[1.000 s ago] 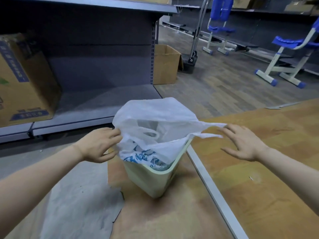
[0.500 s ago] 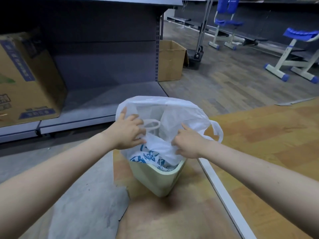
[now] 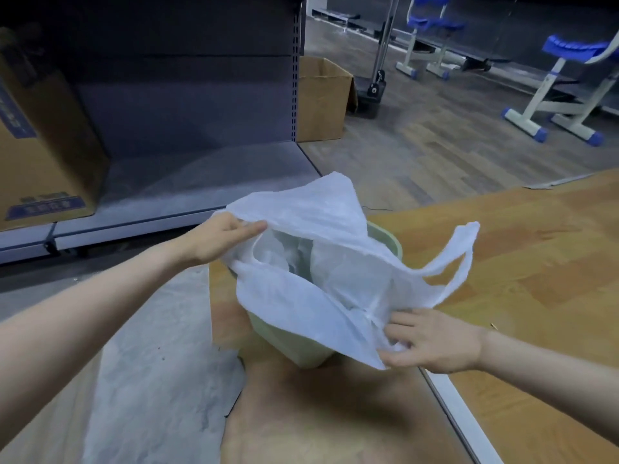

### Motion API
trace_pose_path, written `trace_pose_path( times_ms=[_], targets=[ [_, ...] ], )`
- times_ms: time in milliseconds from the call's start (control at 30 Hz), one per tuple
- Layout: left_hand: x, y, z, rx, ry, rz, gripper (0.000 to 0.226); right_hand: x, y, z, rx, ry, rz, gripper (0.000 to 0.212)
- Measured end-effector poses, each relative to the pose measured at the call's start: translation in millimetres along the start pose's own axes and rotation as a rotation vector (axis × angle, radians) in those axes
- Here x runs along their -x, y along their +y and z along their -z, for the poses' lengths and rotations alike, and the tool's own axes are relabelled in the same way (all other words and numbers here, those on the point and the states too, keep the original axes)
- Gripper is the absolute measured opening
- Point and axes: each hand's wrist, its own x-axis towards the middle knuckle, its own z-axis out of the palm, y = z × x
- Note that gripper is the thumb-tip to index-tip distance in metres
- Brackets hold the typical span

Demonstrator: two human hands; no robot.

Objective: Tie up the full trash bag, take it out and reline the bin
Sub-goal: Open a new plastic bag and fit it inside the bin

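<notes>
We have the white trash bag (image 3: 301, 296) spread wide over the pale green bin (image 3: 385, 241), which stands on the wooden floor beside the grey shelving unit (image 3: 187, 175). Half a second ago both our hands were bunched close together at the middle of the bag's mouth; now they are drawn well apart. Our left hand (image 3: 221, 241) pinches the far-left edge of the film between thumb and fingers, lifting it above the rim. Our right hand (image 3: 432, 339) has swung down to the near-right corner, fingers curled into the crumpled plastic there. One handle loop (image 3: 459, 262) stands free in the air to the right, held by neither hand; the other loop lies slack inside the opening. The printed rubbish seen earlier is now hidden under the folds. We judge that the gathering has been undone rather than advanced: the mouth is open again and nothing is knotted, so the tying has yet to begin. Bringing both loops together looks like the needed move before lifting the bag out.
</notes>
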Motion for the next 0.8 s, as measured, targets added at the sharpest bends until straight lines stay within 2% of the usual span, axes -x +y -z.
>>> trace_pose_path(
  times_ms=[33, 100, 167, 233, 300, 333, 400, 433, 467, 533, 600, 633, 733, 800],
  targets=[
    [-1.3, -0.5, -0.3, -0.006, 0.013, 0.008, 0.072, 1.2, 0.3, 0.3, -0.023, -0.051, -0.025, 0.022],
    [-4.4, -7.9, 1.5, 0.002, 0.006, 0.055, 0.075, -4.1, 3.1, 6.7, -0.093, -0.061, -0.076, 0.032],
    [-6.6, -13.0, 3.9, -0.018, -0.016, 0.096, 0.079, -21.8, 6.0, 17.2, -0.074, 0.106, -0.121, 0.03],
    [-5.7, -15.7, 4.1, -0.067, -0.031, 0.083, 0.06, -48.4, 11.5, 25.5, -0.001, 0.339, -0.191, 0.018],
    [-2.6, -19.7, 4.2, -0.152, -0.063, 0.07, 0.045, -71.8, 22.6, 29.3, 0.028, 0.447, -0.32, 0.016],
    [-0.4, -21.1, 4.1, -0.209, -0.082, 0.045, 0.042, -79.2, 29.2, 28.7, 0.04, 0.422, -0.404, 0.023],
    [7.2, -18.9, 3.2, -0.336, -0.09, -0.034, 0.03, -84.3, 43.7, 26.8, 0.004, 0.202, -0.605, 0.064],
    [12.5, -16.5, 2.3, -0.395, -0.087, -0.066, 0.036, -83.0, 51.2, 27.1, -0.067, 0.063, -0.694, 0.087],
    [17.7, -16.5, 0.8, -0.451, -0.097, -0.086, 0.052, -81.1, 57.7, 27.1, -0.164, -0.045, -0.771, 0.104],
    [28.9, -19.5, -2.4, -0.612, -0.145, -0.105, 0.083, -74.1, 70.1, 21.6, -0.442, -0.152, -0.879, 0.119],
    [36.7, -34.5, -6.0, -0.797, -0.169, -0.184, 0.106, -65.6, 77.9, 12.6, -0.713, -0.175, -0.943, 0.122],
    [40.2, -43.2, -8.4, -0.853, -0.162, -0.226, 0.11, -62.3, 79.3, 8.4, -0.796, -0.176, -0.96, 0.121],
    [45.0, -62.4, -13.8, -0.965, -0.057, -0.377, 0.103, -55.6, 79.7, -3.6, -0.956, -0.106, -1.044, 0.111],
    [45.3, -64.6, -15.9, -1.047, 0.014, -0.421, 0.104, -53.5, 79.9, -9.3, -1.012, -0.002, -1.115, 0.09]
  ],
)
